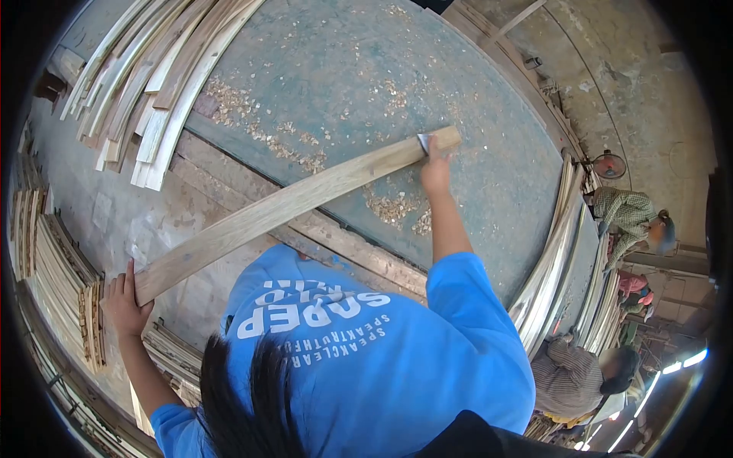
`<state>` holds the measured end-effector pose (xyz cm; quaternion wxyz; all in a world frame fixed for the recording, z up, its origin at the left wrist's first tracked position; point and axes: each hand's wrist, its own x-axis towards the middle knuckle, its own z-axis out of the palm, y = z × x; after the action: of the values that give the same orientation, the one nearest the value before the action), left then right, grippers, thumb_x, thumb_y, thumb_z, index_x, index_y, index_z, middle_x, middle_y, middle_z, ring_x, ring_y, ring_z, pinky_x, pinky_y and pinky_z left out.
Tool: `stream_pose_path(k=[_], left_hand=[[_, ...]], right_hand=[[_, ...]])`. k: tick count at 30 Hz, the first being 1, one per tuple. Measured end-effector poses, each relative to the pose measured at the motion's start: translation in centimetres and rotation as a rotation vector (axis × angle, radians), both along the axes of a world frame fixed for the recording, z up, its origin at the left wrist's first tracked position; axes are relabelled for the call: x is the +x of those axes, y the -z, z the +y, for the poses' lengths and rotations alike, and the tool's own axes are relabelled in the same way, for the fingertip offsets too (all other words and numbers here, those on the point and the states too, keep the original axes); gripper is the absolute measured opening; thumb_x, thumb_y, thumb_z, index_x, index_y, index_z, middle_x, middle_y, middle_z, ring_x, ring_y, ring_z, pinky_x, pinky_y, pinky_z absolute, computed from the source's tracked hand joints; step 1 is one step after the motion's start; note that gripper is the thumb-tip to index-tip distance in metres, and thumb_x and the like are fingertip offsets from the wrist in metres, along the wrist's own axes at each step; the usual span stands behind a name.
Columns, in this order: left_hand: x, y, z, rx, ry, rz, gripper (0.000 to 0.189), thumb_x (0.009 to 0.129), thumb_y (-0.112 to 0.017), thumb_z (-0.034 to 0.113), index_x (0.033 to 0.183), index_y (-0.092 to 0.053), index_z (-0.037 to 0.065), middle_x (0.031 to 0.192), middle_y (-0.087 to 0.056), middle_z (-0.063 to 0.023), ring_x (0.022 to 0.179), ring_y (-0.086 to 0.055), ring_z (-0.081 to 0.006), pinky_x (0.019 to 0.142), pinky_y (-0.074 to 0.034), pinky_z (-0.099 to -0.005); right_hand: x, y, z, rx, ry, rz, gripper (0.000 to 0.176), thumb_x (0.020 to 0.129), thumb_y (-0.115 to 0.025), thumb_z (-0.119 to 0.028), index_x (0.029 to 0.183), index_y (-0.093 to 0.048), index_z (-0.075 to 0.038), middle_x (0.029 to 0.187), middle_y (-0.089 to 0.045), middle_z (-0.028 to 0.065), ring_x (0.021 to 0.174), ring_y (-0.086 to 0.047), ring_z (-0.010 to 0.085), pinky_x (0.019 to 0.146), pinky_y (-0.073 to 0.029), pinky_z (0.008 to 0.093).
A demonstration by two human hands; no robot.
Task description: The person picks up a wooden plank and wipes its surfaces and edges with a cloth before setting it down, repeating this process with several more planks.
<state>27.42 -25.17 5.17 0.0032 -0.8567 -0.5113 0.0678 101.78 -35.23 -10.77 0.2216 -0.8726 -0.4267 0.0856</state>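
A long wooden plank (282, 208) lies diagonally across the edge of the blue-grey table (366, 69). At its near, lower-left end, my left hand (124, 302) is wrapped round the plank's end. Close to the far end, my right hand (436, 169) grips a small metal scraper blade (424, 143) that rests on the plank's upper face. Wood shavings (392, 208) are scattered on the table beside the plank.
Stacked strips (156, 84) stick out over the table's upper-left edge. More strips stand at the far left (57, 267) and right (553, 267). Several people work at the right, one in a checked shirt (622, 217), another in a striped one (566, 375). A fan (608, 165) stands behind.
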Motion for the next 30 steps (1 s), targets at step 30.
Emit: stream_pose_path(k=[30], left_hand=[[-4.2, 1.6, -3.7, 0.207, 0.037, -0.096, 0.109, 0.051, -0.087, 0.025, 0.152, -0.046, 0.015, 0.111, -0.062, -0.0088, 0.100, -0.057, -0.0316, 0.092, -0.045, -0.0452]], right_hand=[[5.1, 1.1, -6.2, -0.013, 0.494, -0.114, 0.083, 0.088, -0.049, 0.000, 0.163, -0.015, -0.013, 0.143, -0.060, 0.0116, 0.123, -0.063, 0.0322, 0.120, -0.016, 0.0631]])
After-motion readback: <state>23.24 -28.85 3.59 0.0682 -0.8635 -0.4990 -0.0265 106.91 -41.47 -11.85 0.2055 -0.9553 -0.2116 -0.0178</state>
